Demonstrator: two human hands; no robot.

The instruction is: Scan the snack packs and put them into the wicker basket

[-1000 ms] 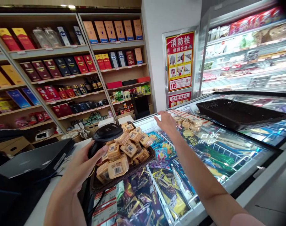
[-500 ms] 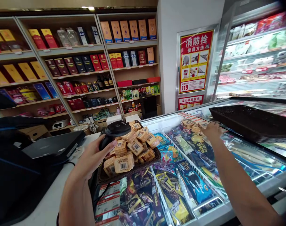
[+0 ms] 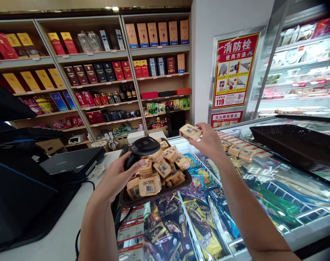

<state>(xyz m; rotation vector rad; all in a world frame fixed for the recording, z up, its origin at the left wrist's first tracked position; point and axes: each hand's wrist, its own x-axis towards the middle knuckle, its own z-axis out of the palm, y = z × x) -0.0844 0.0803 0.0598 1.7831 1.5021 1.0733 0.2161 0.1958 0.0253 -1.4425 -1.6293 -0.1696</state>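
Note:
My left hand (image 3: 117,178) is wrapped round the handle of a black barcode scanner (image 3: 145,145), its head above a dark woven basket (image 3: 159,197). Piled in that basket are wrapped packs of pale biscuits (image 3: 163,168) with barcode labels. Raised to the right of the scanner, my right hand (image 3: 210,142) grips a single biscuit pack (image 3: 190,131), barcode face up toward me. Under my right wrist lie more loose biscuit packs (image 3: 241,152) on the freezer's glass top.
Below the basket is a chest freezer with wire dividers (image 3: 188,221) and bagged ice creams (image 3: 200,232). A black tray (image 3: 292,145) rests on the freezer at right. To the left are a dark screen (image 3: 18,203) and a black box (image 3: 75,163) on the counter. Shelves (image 3: 99,85) of boxes stand behind.
My right hand has lifted a biscuit pack off the freezer top and carried it left and up, near the scanner. My left hand still holds the scanner over the basket. The view has turned slightly left.

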